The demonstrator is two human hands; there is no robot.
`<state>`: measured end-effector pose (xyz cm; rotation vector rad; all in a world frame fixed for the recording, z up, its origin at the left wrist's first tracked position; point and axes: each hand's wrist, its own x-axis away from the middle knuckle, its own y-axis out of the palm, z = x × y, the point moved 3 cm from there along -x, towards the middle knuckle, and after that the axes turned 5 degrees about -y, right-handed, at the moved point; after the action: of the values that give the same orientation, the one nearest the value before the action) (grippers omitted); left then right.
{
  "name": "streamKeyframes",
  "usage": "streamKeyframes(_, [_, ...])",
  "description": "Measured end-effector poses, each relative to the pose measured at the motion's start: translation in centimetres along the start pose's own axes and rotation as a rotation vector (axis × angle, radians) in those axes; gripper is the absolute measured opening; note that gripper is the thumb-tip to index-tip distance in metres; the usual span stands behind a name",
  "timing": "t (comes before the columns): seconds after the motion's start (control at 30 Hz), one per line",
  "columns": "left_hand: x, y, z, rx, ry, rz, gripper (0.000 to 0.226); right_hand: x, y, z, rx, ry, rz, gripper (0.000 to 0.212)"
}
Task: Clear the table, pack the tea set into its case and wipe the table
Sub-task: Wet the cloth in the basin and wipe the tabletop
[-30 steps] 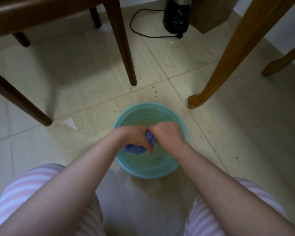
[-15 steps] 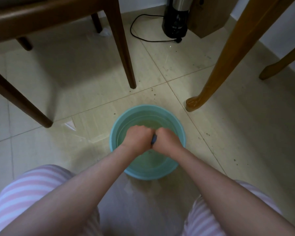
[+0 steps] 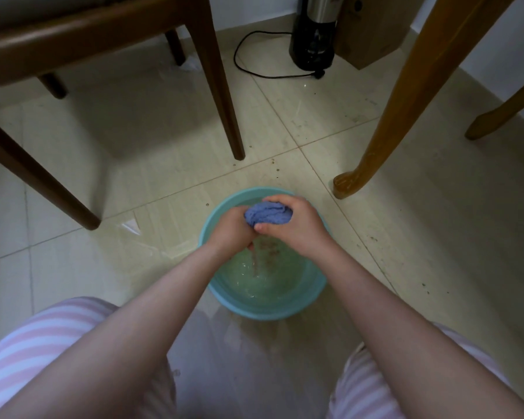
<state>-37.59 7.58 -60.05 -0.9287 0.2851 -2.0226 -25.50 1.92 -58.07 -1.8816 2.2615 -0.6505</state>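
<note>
The cloth [image 3: 268, 214] is a soft purple-blue, terry-looking thing. It's scrunched into a tight wad right over the basin [image 3: 263, 311], which is round, smooth teal plastic sitting on the floor [image 3: 133, 164]. Both hands are clamped on the cloth. The left hand [image 3: 233, 231] has its grip wrapped round the near-left end. The right hand [image 3: 298, 228] curls over the top and far side, thumb pressed into the fabric. The two fists touch each other. A thin stream runs from under the wad into the cloudy greenish water [image 3: 273, 279] in the basin, and the surface ripples where it lands.

The floor is glossy cream tile with thin grout lines, a bit speckled with dirt. There's a wet sheen on it at the basin's left and near sides. Knees in pink-and-white striped trousers [image 3: 43, 343] sit either side, close to the basin's near edge.

Room-wise, a dark brown chair leg [image 3: 221, 86] stands beyond the basin to the left. A lighter curved wooden leg [image 3: 400, 95] lands just past its right rim, so it's snug on that side. Back by the wall there's a black and steel appliance [image 3: 313, 34] with a looping black cord [image 3: 254, 55], next to a brown cardboard box [image 3: 372, 28].
</note>
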Motion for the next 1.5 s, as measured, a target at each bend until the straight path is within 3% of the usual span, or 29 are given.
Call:
streamKeyframes(0.13, [1.7, 0.7, 0.7, 0.18, -0.027, -0.068, 0.025, 0.7, 1.3, -0.9, -0.302, -0.011, 0.009, 0.033])
streamKeyframes(0.23, [3.0, 1.8, 1.5, 0.114, 0.032, -0.064, 0.03, 1.0, 2.5, -1.8, -0.269, -0.017, 0.082, 0.018])
streamKeyframes(0.33, [3.4, 3.4, 1.6, 0.074, 0.002, -0.101, 0.026, 0.7, 3.0, -1.7, -0.204, 0.035, 0.208, 0.04])
streamKeyframes(0.43, [3.6, 4.1, 1.4, 0.021, -0.106, -0.135, 0.024, 0.5, 2.9, -0.9, -0.365, 0.186, 0.309, 0.041])
streamKeyframes(0.53, [3.8, 4.6, 1.6, 0.074, -0.087, -0.128, 0.026, 0.3, 2.7, -0.2, -0.448, 0.29, 0.373, 0.043])
streamKeyframes(0.9, [4.6, 5.0, 1.2, 0.22, -0.1, -0.094, 0.027, 0.2, 2.7, -0.7, -0.468, 0.35, 0.333, 0.045])
streamKeyframes(1.13, [4.4, 4.6, 1.8, 0.152, -0.053, -0.09, 0.033, 0.6, 2.0, -1.4, -0.532, 0.366, 0.347, 0.036])
streamKeyframes(1.33, [4.3, 1.8, 3.2, 0.012, -0.062, -0.296, 0.009, 0.2, 0.2, -2.6, -0.62, 0.336, 0.309, 0.025])
streamKeyframes(1.43, [3.7, -0.3, 2.5, 0.044, -0.087, -0.358, 0.045, 0.1, -1.1, -2.0, -0.535, 0.356, 0.232, 0.015])
streamKeyframes(1.5, [3.3, -1.2, 2.0, 0.108, -0.104, -0.312, 0.052, 0.4, -1.5, -1.5, -0.469, 0.452, 0.126, 0.015])
